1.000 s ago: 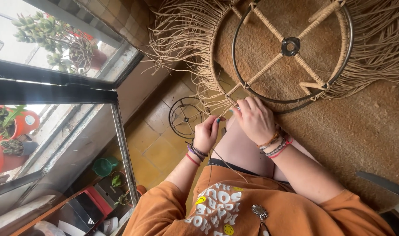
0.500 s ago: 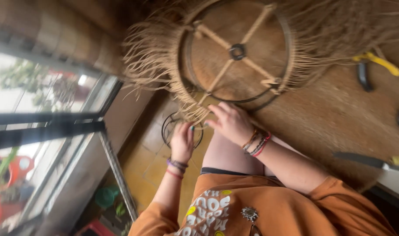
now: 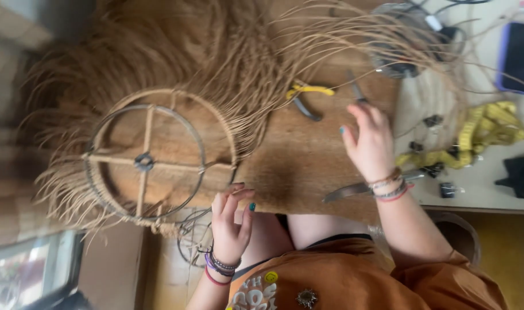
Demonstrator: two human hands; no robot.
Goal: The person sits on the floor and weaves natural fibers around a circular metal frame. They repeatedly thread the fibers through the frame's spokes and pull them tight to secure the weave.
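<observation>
Nearest to us, at six o'clock, our orange top (image 3: 354, 281) is filling the bottom of the view, and just above it our left hand (image 3: 232, 221) is resting with loosely curled fingers against the lower right edge of the wire ring frame (image 3: 147, 162), pinching nothing that we can make out. That frame, with its cross of wrapped spokes and its fringe of straw fibres (image 3: 216, 63), is lying on the brown work surface (image 3: 308, 166) at about nine o'clock. A second ago both hands were working close together at the frame's rim; now our right hand (image 3: 370, 140) is moving away toward two o'clock, open with fingers spread, holding nothing, its fingertips nearing the yellow-handled pliers (image 3: 305, 99) lying among the loose strands. We are judging that the weaving is pausing while a tool is being fetched. A long blade (image 3: 348, 191) is lying beside that wrist. Farther off, at three o'clock, a yellow tape measure (image 3: 486, 138) is trailing over the pale table (image 3: 480, 195), and a dark phone (image 3: 517, 56) is sitting at one o'clock.
</observation>
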